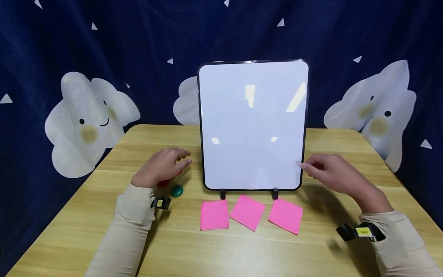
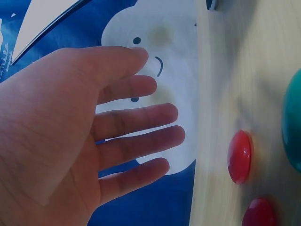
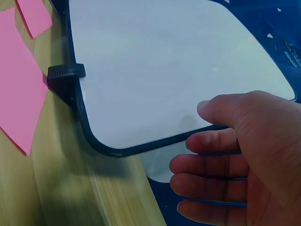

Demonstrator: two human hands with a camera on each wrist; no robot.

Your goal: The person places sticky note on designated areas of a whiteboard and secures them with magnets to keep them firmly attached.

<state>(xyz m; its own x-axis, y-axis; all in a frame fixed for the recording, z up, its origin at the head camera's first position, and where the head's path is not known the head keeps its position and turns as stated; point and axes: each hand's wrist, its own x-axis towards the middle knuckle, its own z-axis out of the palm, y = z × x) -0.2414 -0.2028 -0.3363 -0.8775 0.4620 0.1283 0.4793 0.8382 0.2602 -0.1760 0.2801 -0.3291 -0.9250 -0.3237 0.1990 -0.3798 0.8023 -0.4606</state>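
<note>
A whiteboard [image 1: 254,123] with a black frame stands upright on small black feet [image 1: 275,194] on the table. My left hand [image 1: 162,166] hovers to its left, fingers relaxed and apart, holding nothing. Below that hand lie a green round magnet-like piece [image 1: 177,191] and red ones, partly hidden in the head view; the left wrist view shows two red pieces [image 2: 240,157]. By the board's right edge is my right hand [image 1: 332,171], its fingers loosely bent around no object. Whether the right thumb touches the frame I cannot tell.
Three pink sticky notes [image 1: 214,215] lie in a row on the wooden table [image 1: 173,246] before the board. A dark blue curtain [image 1: 138,38] with white clouds hangs behind. Each wrist wears a small black camera [image 1: 363,232].
</note>
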